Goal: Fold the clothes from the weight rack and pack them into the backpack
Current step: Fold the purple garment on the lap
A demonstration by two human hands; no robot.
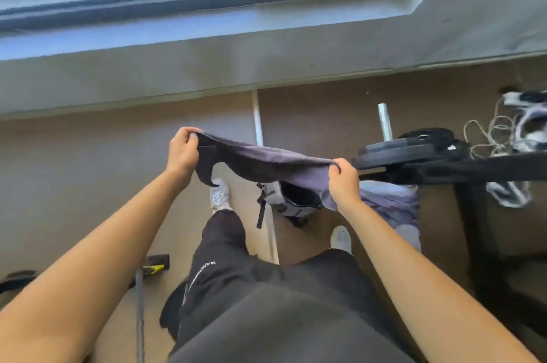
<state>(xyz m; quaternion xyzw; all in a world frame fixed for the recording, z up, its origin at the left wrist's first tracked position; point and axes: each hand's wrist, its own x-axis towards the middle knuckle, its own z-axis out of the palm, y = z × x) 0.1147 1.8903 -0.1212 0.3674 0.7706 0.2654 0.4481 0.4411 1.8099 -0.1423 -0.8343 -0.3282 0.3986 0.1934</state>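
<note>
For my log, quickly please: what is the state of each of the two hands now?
Left hand: closed, holding the purple garment.
Right hand: closed, holding the same garment.

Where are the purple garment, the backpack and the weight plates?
purple garment [266, 159]: head view, middle of the stretched cloth.
backpack [273, 198]: head view, grey side by its opening.
weight plates [396, 152]: head view, edge of the black stack.

Left hand [182, 152]: raised, fingers curled, pinching a garment [266, 162] edge;
Right hand [343, 182]: lower, to the left hand's right, gripping likewise;
Arms [118, 229]: both outstretched, bare
</note>
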